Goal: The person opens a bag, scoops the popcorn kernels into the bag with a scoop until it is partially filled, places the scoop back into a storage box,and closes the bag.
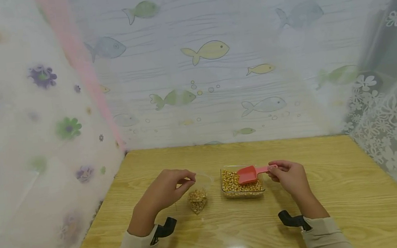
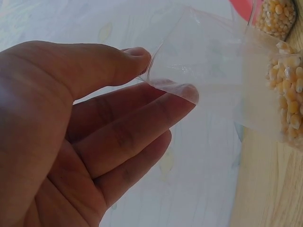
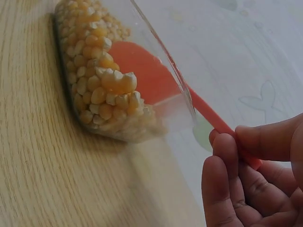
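Note:
My left hand (image 1: 170,187) pinches the rim of a clear plastic bag (image 2: 203,61) between thumb and fingers. Corn kernels (image 1: 197,200) fill the bag's lower part. To its right, a clear glass container (image 1: 242,194) holds many more yellow kernels (image 3: 90,71). With thumb and fingertips, my right hand (image 1: 289,177) grips the handle of a red scoop (image 1: 247,174). The scoop's bowl lies inside the container, at the kernels' surface; in the right wrist view the glass wall stands in front of part of it. How much corn the scoop holds cannot be made out.
Both things stand on a wood-grain table (image 1: 230,226). Behind it hangs a pale curtain (image 1: 215,78) with fish prints, and a flowered curtain (image 1: 41,127) runs along the left. A dark wrist mount (image 1: 165,227) sticks out from each sleeve.

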A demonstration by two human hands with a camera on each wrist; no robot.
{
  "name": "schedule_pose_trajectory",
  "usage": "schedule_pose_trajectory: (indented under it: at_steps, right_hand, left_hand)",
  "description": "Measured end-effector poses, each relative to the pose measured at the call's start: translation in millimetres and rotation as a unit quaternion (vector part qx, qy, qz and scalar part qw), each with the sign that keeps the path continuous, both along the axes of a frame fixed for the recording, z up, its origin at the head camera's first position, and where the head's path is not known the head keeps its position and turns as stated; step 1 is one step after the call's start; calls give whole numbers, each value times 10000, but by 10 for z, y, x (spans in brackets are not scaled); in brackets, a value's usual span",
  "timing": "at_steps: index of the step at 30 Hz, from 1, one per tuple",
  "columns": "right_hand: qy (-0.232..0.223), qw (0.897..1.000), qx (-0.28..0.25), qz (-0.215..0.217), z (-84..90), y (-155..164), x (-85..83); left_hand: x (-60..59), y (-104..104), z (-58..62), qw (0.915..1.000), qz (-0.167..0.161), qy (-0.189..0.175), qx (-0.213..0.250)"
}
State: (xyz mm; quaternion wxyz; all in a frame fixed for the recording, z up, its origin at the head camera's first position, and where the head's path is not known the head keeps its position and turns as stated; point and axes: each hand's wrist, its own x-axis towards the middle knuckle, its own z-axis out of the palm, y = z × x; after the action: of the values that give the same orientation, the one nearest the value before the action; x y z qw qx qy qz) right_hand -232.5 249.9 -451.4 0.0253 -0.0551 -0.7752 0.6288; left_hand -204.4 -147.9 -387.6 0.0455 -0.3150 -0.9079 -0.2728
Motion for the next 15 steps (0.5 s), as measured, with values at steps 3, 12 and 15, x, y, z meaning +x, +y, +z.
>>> schedule_pose_trajectory:
  at_steps: [3, 12, 15]
  right_hand:
    - [-71, 9999, -83, 103, -20, -6, -15]
    - [-20, 9998, -117, 174, -76, -52, -20]
    - [53, 9998, -40, 197, -81, -70, -15]
  left_hand:
    - [1, 3, 8, 10000, 3, -7, -2]
    - [18, 10, 33, 10000, 2, 67, 7]
    - [17, 12, 37, 10000, -8, 51, 20]
